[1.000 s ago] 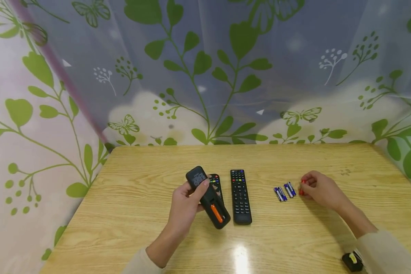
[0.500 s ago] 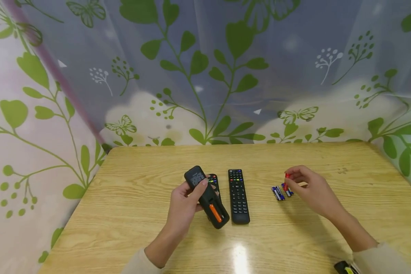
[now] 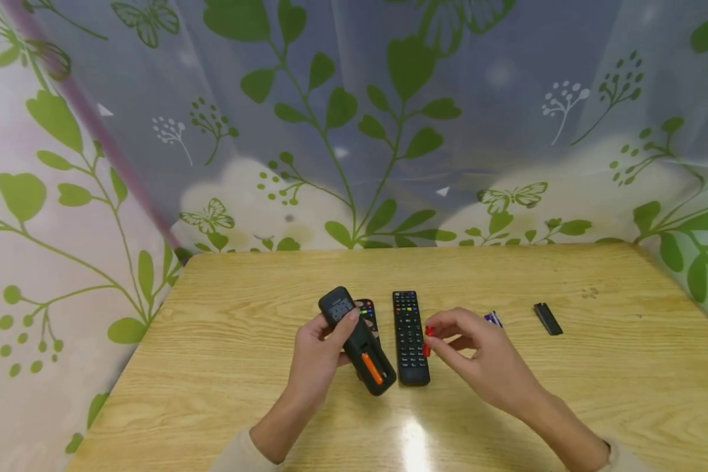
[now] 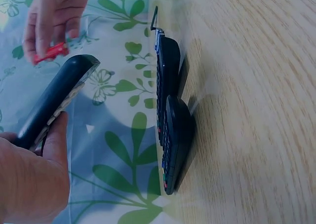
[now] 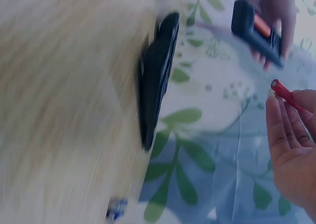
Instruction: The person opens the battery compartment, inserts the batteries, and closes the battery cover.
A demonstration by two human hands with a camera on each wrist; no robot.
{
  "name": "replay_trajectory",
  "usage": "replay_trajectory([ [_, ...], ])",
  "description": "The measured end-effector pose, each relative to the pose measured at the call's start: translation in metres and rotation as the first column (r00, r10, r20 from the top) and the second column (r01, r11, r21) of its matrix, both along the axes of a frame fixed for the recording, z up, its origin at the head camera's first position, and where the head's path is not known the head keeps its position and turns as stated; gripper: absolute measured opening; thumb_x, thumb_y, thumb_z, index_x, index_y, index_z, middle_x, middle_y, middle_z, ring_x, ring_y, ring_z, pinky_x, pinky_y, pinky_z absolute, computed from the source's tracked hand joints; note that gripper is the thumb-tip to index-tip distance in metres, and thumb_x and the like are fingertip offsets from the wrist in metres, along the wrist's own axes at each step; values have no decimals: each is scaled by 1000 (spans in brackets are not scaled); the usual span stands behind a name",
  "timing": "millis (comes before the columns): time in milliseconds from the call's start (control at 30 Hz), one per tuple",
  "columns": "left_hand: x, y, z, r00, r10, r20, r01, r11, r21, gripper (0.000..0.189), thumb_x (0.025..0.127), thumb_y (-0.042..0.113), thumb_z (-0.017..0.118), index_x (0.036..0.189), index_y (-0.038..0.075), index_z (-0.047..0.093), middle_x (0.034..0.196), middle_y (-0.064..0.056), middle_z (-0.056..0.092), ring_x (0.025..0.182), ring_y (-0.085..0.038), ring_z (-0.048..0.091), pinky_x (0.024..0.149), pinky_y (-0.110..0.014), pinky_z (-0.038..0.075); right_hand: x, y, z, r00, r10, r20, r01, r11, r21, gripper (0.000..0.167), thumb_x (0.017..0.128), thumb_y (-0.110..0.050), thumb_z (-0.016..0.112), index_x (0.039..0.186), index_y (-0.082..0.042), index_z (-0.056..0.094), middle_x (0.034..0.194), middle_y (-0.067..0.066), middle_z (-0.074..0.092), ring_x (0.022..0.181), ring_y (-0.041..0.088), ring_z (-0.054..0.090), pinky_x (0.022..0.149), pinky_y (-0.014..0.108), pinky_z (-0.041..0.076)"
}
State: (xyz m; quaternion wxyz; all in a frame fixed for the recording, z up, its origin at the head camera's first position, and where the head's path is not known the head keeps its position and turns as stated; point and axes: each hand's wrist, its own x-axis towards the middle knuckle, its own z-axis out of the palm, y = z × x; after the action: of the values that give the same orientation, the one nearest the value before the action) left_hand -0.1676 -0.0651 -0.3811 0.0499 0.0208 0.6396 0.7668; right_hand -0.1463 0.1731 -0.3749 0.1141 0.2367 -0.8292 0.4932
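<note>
Reaches in from the near edge in pale sleeves, with the hands apart from each other and both occupied. Clasps in the left hand a black plastic remote control with rounded ends, turned back side up and raised clear of the table, thumb laid across its back. Pinches in the right hand a small red cylindrical battery, held near that remote but not touching it.

Looks, as a judgement, about half filled: has one orange cylindrical battery seated in the open compartment, and seemingly leaves a bare dark space beside it. Lacks a cover over that compartment too, so apparently wants both a second battery and closing.

Shows under and just past the raised remote a second black remote with coloured buttons, partly hidden, and to its right a long black remote with rows of buttons, both flat and button side up. Shows beyond the right hand some small blue-and-silver batteries (too covered to count), then a thin black plastic cover piece farther right.

Rests all this on a light yellow-brown wood-grain table, with a bright glare at the near side. Ends behind in a blue-grey and white cloth backdrop printed with green leaves and butterflies, carried round to the left in paler tones.
</note>
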Motion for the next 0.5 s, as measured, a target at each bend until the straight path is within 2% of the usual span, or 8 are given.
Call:
replay_trajectory([
  [133, 0, 2, -1, 1000, -5, 6, 5, 1000, 8, 43, 94, 23, 63, 122, -10, 56, 107, -24, 61, 90, -29, 68, 75, -38, 57, 4, -17, -3, 995, 70, -72, -73, 997, -34, 23, 88, -5, 69, 106, -19, 65, 97, -8, 64, 84, 10, 63, 66, 27, 57],
  [300, 1, 3, -2, 1000, -3, -6, 3, 1000, 6, 40, 94, 23, 63, 118, -9, 58, 105, -24, 63, 90, -28, 68, 74, -39, 57, 3, -30, -7, 977, 129, -167, -138, 989, -45, 27, 85, -1, 71, 106, -18, 65, 97, -6, 64, 81, 10, 63, 63, 26, 57],
  [500, 1, 5, -2, 1000, 3, -11, -3, 1000, 3, 40, 95, 22, 62, 118, -10, 58, 104, -23, 62, 89, -27, 67, 73, -39, 57, 4, -40, -10, 971, 154, -183, -164, 986, -41, 23, 84, -2, 72, 104, -13, 67, 97, -5, 64, 80, 8, 63, 64, 24, 56],
])
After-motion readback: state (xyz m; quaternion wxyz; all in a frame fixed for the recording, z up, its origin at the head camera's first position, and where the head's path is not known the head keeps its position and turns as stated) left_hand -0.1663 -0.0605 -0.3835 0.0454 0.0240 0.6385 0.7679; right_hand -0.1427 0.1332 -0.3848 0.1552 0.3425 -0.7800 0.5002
